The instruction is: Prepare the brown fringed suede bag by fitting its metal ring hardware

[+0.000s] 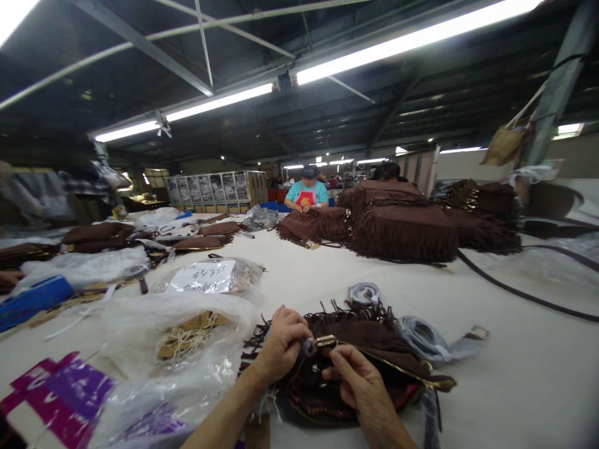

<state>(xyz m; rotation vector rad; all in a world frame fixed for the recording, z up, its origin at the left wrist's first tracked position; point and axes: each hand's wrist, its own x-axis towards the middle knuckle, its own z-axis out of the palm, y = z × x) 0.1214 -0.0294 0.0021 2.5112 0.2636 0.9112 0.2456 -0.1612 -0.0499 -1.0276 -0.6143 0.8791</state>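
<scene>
Both hands [281,348] [358,381] have a fringed brown bag [369,333] lying open beneath them.

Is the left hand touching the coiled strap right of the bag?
Apart: the head view shows the open bag between the left hand and coiled strap.

the left hand [282,349] is curled, knuckles up; near it, the right hand [359,381] bends, fingertips drawn together.

I see a dark-brown fringed handbag [369,333] with a gold zipper [414,371] on a white tabletop [519,380]; to its left, plastic packaging [60,390] printed magenta and purple; beyond it, dark-brown fringed bags [402,231] and a co-worker's turquoise top [292,193] under a red apron [306,198].
</scene>
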